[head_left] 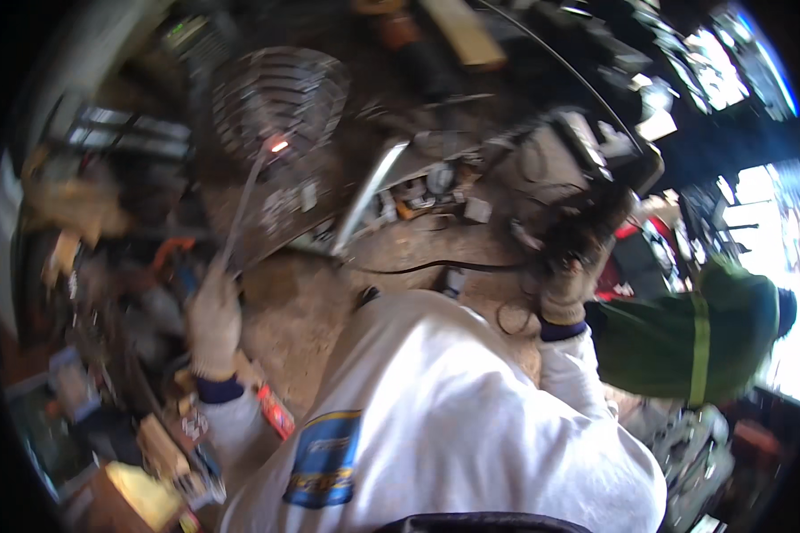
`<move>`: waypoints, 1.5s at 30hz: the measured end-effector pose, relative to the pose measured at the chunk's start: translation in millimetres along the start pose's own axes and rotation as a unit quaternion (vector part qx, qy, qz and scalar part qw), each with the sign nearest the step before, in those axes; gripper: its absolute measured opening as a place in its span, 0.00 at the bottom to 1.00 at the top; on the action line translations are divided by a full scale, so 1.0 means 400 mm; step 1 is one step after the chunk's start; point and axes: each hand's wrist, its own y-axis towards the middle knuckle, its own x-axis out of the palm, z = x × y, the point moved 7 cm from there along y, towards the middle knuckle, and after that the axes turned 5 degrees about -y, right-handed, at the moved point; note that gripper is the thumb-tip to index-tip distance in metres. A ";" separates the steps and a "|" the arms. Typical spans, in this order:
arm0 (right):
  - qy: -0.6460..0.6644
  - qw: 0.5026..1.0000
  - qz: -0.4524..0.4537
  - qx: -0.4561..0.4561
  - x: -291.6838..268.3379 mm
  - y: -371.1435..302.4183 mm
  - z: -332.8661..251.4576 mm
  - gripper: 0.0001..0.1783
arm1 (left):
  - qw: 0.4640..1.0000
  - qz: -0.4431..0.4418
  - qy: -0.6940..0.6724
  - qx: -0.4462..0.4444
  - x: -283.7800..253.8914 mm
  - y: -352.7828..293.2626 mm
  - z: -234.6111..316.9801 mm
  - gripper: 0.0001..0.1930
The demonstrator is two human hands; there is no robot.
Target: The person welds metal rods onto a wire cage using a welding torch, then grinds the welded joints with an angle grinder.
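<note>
My left hand [213, 320], in a pale knit glove, is closed around the near end of a thin metal rod [243, 211]. The rod points away from me, and an orange glow [277, 145] shows at its far tip. Around that tip is a round, ribbed metal piece [280, 98], blurred by motion, on a dark worktop [284, 209]. My right hand [564, 289], also gloved, is closed on a dark, bulky tool [587, 231]; blur hides its kind. A black cable [436, 265] runs leftward from near this hand.
A bright metal bar [371, 197] lies along the worktop's right edge, beside small loose parts [418, 191]. Tools and scraps crowd the left. A green garment with a yellow stripe [684, 333] is close on my right. A red can-like object [276, 410] lies by my left forearm.
</note>
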 end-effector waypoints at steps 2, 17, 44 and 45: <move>0.010 0.998 0.044 -0.036 -0.022 0.043 -0.065 0.74 | 0.998 -0.024 -0.030 0.042 -0.031 -0.036 -0.031 0.19; -0.090 0.902 0.316 -0.280 -0.223 0.418 -0.296 0.23 | 0.982 0.015 -0.174 -0.070 -0.084 -0.107 -0.075 0.22; -0.552 0.805 0.216 0.019 -0.097 0.559 -0.091 0.34 | 0.965 0.092 -0.172 -0.173 0.050 -0.168 -0.199 0.18; -0.553 0.805 0.214 0.027 -0.106 0.558 -0.082 0.34 | 0.973 0.102 -0.157 -0.137 0.050 -0.161 -0.209 0.18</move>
